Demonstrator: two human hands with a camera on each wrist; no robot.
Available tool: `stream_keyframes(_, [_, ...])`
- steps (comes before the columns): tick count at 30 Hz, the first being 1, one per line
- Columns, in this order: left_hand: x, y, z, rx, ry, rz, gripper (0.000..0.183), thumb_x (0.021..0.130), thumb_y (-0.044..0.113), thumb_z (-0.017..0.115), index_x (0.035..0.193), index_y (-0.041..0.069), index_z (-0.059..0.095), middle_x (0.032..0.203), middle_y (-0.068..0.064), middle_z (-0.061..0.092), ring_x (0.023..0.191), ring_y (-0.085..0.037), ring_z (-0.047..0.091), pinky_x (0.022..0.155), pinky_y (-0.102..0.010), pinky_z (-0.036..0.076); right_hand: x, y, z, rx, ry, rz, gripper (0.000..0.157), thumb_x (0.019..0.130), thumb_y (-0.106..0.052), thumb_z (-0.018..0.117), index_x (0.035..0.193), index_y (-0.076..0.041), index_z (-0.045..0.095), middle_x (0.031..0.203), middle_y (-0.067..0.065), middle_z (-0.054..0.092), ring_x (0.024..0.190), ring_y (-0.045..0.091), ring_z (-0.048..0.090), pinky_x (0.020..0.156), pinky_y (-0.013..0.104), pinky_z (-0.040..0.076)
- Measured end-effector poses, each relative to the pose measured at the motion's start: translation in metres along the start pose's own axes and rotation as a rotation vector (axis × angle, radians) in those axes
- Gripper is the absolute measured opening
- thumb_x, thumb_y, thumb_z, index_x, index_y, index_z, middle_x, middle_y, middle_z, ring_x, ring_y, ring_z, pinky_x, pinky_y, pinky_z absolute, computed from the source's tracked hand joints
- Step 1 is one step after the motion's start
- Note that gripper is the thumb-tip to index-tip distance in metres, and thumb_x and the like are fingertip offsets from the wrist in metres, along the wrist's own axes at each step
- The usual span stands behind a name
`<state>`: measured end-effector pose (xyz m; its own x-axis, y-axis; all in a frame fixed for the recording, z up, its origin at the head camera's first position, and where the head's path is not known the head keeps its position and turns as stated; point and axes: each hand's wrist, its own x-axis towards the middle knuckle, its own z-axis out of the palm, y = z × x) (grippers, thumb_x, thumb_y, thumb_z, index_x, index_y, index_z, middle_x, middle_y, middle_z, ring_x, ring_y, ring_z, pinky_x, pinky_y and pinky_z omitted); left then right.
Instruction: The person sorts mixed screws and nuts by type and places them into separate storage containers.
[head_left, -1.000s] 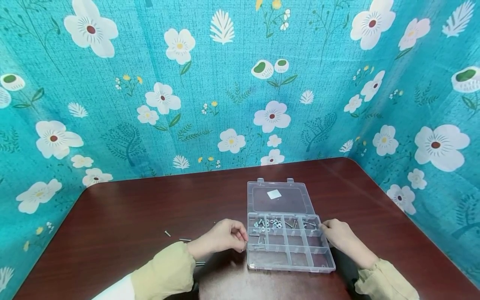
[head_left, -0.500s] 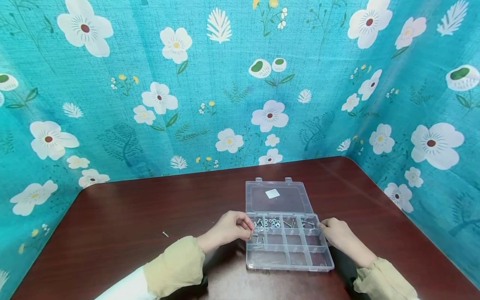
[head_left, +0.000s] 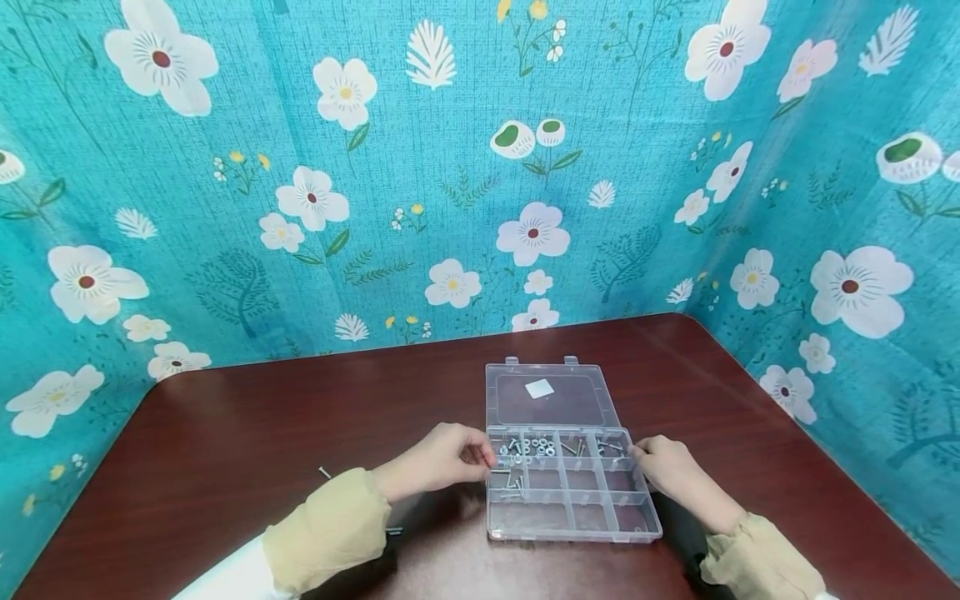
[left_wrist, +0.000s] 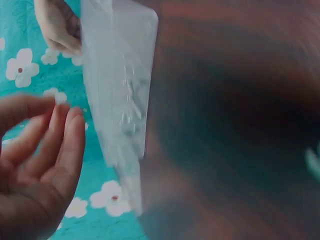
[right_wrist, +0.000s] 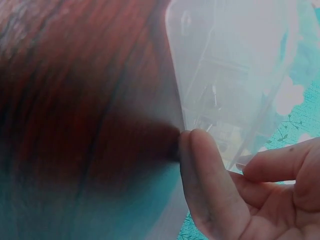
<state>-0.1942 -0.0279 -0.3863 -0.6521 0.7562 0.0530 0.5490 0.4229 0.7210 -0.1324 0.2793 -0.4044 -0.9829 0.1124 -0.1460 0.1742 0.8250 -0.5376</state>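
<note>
A clear plastic compartment box (head_left: 573, 536) lies on the table with its lid (head_left: 551, 408) folded back. My left hand (head_left: 446, 458) is at the box's left edge; its thumb and fingertips curve towards each other with nothing visible between them. On the opposite side, my right hand (head_left: 671, 471) holds the box's right rim, thumb and fingers at the edge (right_wrist: 182, 115). Bolts (head_left: 513, 444) fill part of the back left compartment, beside one with nuts (head_left: 542, 447). Several screws (head_left: 516, 483) lie in the middle left compartment, and a few more are in the back right ones.
A loose screw (head_left: 325, 472) lies on the dark red table (head_left: 315, 408) left of my left sleeve. More metal pieces (head_left: 393, 530) show just beside that sleeve. A blue flowered cloth (head_left: 450, 167) hangs behind the table and along its sides.
My left hand reached over the box's left compartments half a second ago and has since drawn back left, its fingers loosened. My right hand stays at the right rim. The head view shifted slightly.
</note>
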Motion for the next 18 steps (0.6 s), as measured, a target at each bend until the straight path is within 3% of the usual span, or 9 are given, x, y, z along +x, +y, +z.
stream_keyframes(3, [-0.009,0.002,-0.009,0.124,-0.082,0.074,0.006,0.078,0.002,0.064,0.079,0.007,0.065,0.072,0.008,0.060,0.064,0.000,0.052,0.061,-0.014,0.045,0.001,-0.001,0.000,0.010,-0.008,0.011,0.027,0.090,-0.011,0.045,0.079,0.005,0.062,0.057,0.003,0.055,0.051,0.013,0.051,0.050,0.028,0.043])
stream_keyframes(6, [-0.020,0.005,-0.016,0.274,-0.123,0.120,0.006,0.079,0.005,0.065,0.081,0.010,0.067,0.074,0.010,0.058,0.065,0.001,0.050,0.063,-0.013,0.044,0.002,-0.003,-0.001,0.019,-0.018,0.015,0.028,0.091,-0.011,0.044,0.085,0.009,0.062,0.060,0.004,0.057,0.055,0.016,0.055,0.052,0.030,0.046])
stream_keyframes(14, [-0.046,0.002,-0.026,0.620,-0.175,0.278,0.008,0.079,0.009,0.067,0.079,0.017,0.065,0.071,0.013,0.052,0.065,-0.001,0.046,0.062,-0.013,0.041,0.003,0.000,-0.001,-0.035,-0.019,-0.011,0.029,0.091,-0.013,0.044,0.086,0.009,0.062,0.059,0.002,0.058,0.050,0.014,0.049,0.050,0.030,0.041])
stream_keyframes(18, [-0.059,-0.005,-0.031,0.708,-0.162,0.350,0.014,0.076,0.008,0.068,0.071,0.020,0.061,0.066,0.014,0.048,0.063,-0.003,0.043,0.062,-0.014,0.041,0.003,0.000,0.001,-0.035,-0.025,-0.002,0.029,0.091,-0.013,0.044,0.087,0.009,0.062,0.058,0.003,0.056,0.050,0.014,0.049,0.050,0.029,0.041])
